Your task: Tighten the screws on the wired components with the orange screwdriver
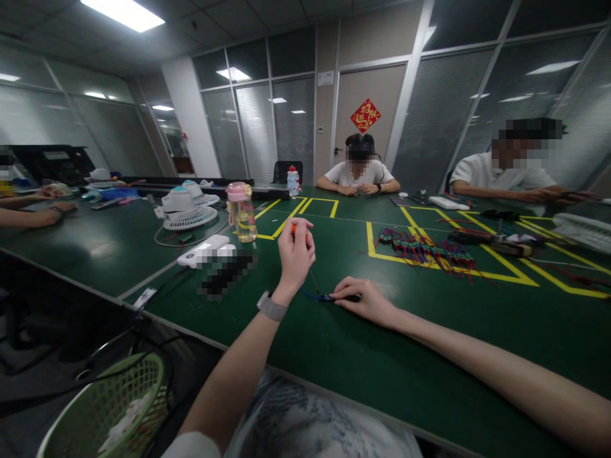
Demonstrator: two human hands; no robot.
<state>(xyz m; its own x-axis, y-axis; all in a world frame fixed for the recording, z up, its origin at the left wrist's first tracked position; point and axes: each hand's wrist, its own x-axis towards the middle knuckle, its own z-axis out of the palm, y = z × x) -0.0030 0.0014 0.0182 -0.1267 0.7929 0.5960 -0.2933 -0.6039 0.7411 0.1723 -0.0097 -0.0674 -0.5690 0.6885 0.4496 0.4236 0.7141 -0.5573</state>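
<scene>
My left hand [296, 249], with a grey watch band at the wrist, is raised over the green table with its fingers closed round an orange-handled screwdriver [294, 228]. The thin dark shaft slants down to a small dark part [326, 298] on the tabletop; whether the tip touches it is too small to tell. Fingertips of my right hand [363, 300] pinch the right end of that part, the hand resting low on the table. A blue wire [310, 294] runs from the part to the left, partly behind my left wrist.
Right of my hands lies a pile of small circuit boards with red and blue wires [424, 248] inside yellow tape. Leftward are a pink-lidded bottle [242, 213], white fans [188, 210] and a white power bank [205, 250]. A green basket [155, 369] stands below. Other people sit around the table.
</scene>
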